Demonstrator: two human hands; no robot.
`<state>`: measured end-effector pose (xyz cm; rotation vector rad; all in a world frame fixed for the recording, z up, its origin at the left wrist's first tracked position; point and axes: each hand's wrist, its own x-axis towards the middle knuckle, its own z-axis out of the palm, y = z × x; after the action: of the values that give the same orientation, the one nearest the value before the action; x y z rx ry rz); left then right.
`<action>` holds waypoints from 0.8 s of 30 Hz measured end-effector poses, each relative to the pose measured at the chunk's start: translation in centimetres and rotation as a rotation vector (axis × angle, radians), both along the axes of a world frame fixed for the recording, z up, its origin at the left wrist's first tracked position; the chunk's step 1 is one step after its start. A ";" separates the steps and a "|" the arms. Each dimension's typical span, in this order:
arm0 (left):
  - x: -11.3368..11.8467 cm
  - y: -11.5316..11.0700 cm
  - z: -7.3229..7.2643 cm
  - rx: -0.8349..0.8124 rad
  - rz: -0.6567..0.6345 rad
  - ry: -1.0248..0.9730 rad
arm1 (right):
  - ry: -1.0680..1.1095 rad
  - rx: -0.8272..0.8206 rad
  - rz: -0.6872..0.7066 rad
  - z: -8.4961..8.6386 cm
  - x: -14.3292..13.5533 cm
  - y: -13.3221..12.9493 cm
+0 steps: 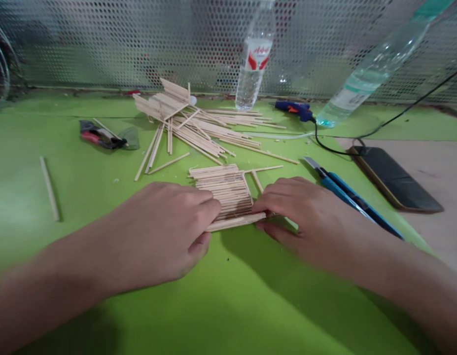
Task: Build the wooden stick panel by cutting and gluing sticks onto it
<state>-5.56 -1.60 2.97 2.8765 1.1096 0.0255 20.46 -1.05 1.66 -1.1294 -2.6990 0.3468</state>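
Two hands (172, 228) (300, 209) low, fingers curled inward.

Between both hands sits a stick panel (228, 192), its left end gripped by the left hand (176, 227), its right by the right hand (302, 212); beyond the panel lie loose sticks (213, 133), right of it a blue cutter (346, 192)

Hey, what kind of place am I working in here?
Probably a craft workbench: there's a glue gun, a utility knife and a pile of thin wooden sticks on the green tabletop.
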 end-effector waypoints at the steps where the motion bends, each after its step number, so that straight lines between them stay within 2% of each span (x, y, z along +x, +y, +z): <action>1: 0.0 0.0 0.0 0.005 -0.005 0.001 | -0.005 -0.008 -0.003 0.0 0.0 0.0; 9: 0.2 0.0 -0.2 0.026 -0.016 0.011 | 0.021 0.010 -0.008 -0.2 0.0 0.2; 13: -0.1 0.1 0.5 -0.007 0.031 0.001 | 0.022 0.040 -0.003 -0.2 0.1 0.0; 19: -2.6 1.5 2.8 -0.145 0.208 -0.018 | 0.017 0.020 0.002 -0.2 0.1 0.0; 21: -3.6 2.4 3.1 -0.151 0.223 0.003 | 0.012 0.038 0.009 -0.2 0.1 0.1; 24: -4.5 3.6 2.8 -0.093 0.282 0.084 | 0.012 0.068 0.018 -0.3 0.0 0.2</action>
<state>-10.09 1.95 5.73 2.6401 1.4810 -0.1310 20.51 -0.84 1.33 -1.0821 -2.6904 0.2607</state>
